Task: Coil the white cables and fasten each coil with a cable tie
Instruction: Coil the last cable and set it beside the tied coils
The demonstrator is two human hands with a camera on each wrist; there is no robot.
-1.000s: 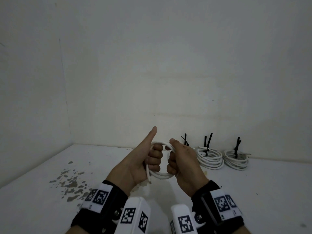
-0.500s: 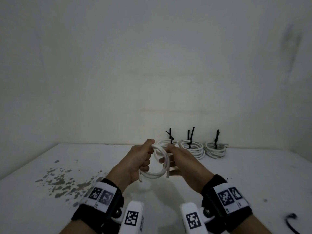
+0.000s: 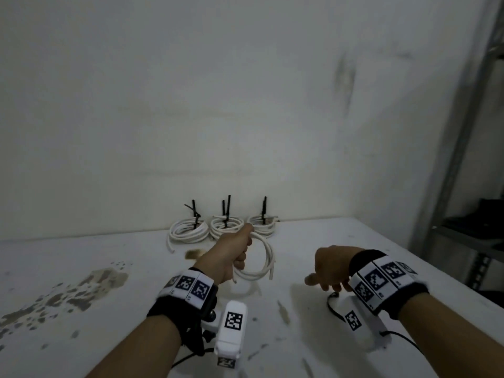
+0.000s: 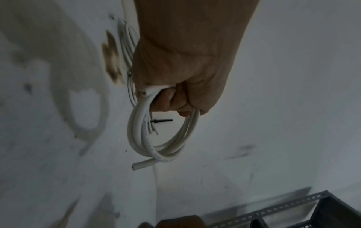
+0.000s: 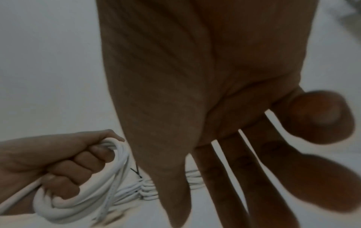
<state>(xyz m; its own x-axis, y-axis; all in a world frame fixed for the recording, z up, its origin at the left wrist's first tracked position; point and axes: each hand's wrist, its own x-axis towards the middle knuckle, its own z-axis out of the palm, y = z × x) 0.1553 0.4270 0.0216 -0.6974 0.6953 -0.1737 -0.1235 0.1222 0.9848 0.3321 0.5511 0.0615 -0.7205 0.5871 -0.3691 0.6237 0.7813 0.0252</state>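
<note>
White cable coil (image 3: 259,257), print unreadable

Two bare forearms, no sleeves. Each wrist wears a wide black band; the left band (image 3: 185,304) and the right band (image 3: 387,285) each carry a row of white square tags printed with black block-pattern codes. Under each wrist hangs a white box-shaped camera unit, the left unit (image 3: 231,334) and the right unit (image 3: 362,326), each marked with one more black-and-white code. Thin black cables trail from both units. Metal screws show at the left mount.
</note>
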